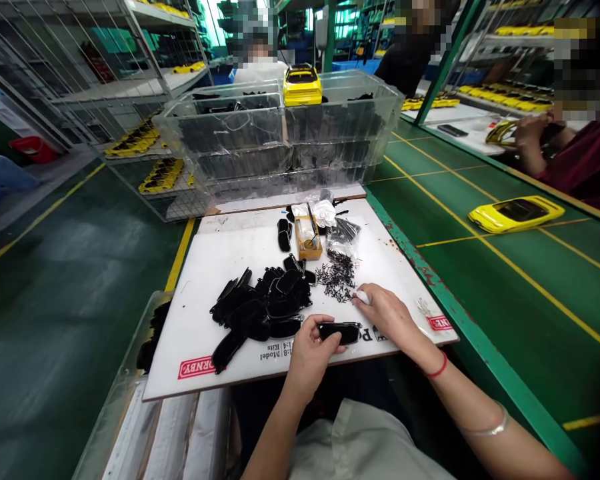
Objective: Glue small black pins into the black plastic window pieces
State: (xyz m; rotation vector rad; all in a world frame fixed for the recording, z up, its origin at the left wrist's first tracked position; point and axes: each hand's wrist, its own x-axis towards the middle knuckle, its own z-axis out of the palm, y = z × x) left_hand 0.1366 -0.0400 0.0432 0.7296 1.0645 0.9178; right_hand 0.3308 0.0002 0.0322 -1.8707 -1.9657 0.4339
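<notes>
My left hand [311, 357] grips a glossy black elongated plastic part [347, 333] near the front edge of the white board [175, 320]. At the edge of a pile of small thin black pieces [337, 273], my right hand [387, 313] has its fingers pinched together. Something white and rounded [363, 297] shows at those fingertips; whether it is a finger cover or a held item I cannot tell. Left of both hands lies a heap of similar black plastic parts [263, 303].
Behind the pile stand a small yellow-brown box [309, 243] and a plastic bag [343, 233]. Large transparent bins [240, 140] rise beyond the board, with a yellow model car [303, 85] on top. Another yellow car [517, 213] is at right. Other people sit farther off.
</notes>
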